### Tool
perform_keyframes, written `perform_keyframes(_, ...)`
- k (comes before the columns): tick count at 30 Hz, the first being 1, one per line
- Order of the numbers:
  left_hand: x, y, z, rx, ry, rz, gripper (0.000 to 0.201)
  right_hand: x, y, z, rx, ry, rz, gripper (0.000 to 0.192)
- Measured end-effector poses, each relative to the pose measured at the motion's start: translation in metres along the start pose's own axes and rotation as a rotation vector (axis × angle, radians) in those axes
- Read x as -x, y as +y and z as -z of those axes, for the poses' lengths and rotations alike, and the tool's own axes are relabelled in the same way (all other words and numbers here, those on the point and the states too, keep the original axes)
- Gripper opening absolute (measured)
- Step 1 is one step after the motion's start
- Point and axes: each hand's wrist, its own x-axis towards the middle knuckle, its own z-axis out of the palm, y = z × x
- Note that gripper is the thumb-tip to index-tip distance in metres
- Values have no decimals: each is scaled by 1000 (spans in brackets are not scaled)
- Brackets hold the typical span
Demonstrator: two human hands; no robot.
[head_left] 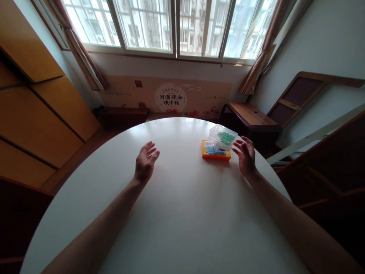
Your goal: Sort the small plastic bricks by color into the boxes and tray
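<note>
My left hand (145,161) is raised over the left middle of the white round table (176,213), fingers apart and holding nothing. On the right, my right hand (245,156) has its fingers loosely spread and is also without anything in it. Just left of its fingertips is a clear plastic box (224,136) with small green pieces inside. That box sits tilted on another clear box (212,148) with blue contents. Both rest on an orange tray-like base (216,156). Whether my right fingertips touch the upper box I cannot tell.
A wooden chair (253,114) stands beyond the table at the right. Behind the table, a printed cardboard panel (196,93) leans below the window (176,28). Yellow wooden cabinets (57,118) line the left side. The table's curved edge runs close past my right forearm.
</note>
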Motion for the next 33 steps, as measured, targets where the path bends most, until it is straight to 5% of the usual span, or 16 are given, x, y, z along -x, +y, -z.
perform_keyframes(14, 19, 8, 25, -123, -2, 61, 31, 16, 6, -3, 49, 17, -16, 53)
perform_keyframes(17, 26, 12, 24, -107, -67, 72, 30, 9, 8, -1, 77, -28, -34, 69)
perform_keyframes(20, 33, 16, 18, -117, -128, 55, 32, -3, 7, -1, 46, -214, -34, 94)
perform_keyframes(27, 24, 19, -17, -124, -226, -107, 72, -24, -7, -14, -75, -499, -113, 100)
perform_keyframes(33, 16, 27, -69, -294, -433, -312, 80, -16, 4, -10, -17, -449, -83, 79)
